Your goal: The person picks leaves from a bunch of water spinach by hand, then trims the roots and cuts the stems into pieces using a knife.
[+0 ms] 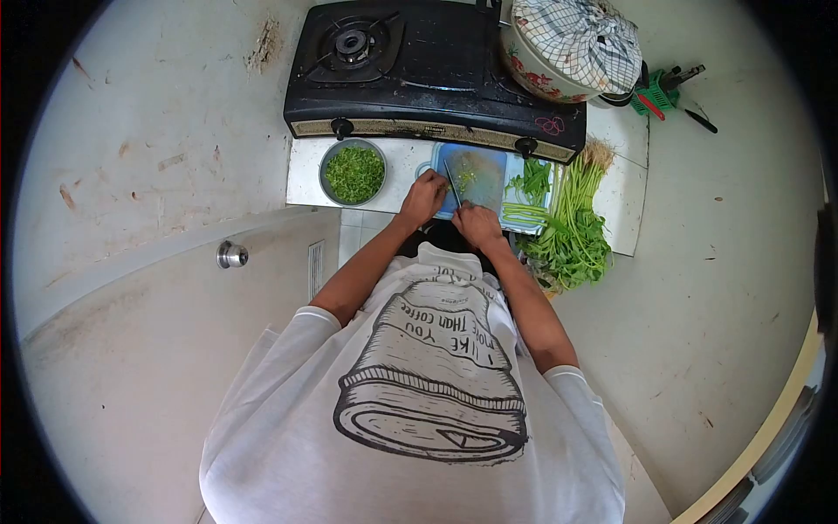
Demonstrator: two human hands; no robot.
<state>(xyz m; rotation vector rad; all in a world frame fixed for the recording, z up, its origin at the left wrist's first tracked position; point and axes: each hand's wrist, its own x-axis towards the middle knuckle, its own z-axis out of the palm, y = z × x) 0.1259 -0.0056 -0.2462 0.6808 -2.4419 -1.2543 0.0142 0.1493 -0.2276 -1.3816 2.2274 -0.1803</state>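
Note:
My right hand (477, 225) is wrapped round the handle of a knife (451, 181), whose blade points away from me over a blue cutting board (495, 168). Left of the blade, my left hand (425, 197) is closed at the board's left edge, fingertips near the knife; whatever is in its fingers is too small to make out. A few chopped green bits (466, 177) lie on the board, right of the blade. To the left stands a round bowl (325, 185) full of finely chopped greens (353, 172).
Leafy stalks with roots (572, 214) lie right of the board, beside cut leaves (532, 181). Behind is a black gas stove (441, 65) bearing a cloth-covered pot (546, 77). A green basket (653, 98) with utensils stands at the back right. A wall (175, 113) bounds the left.

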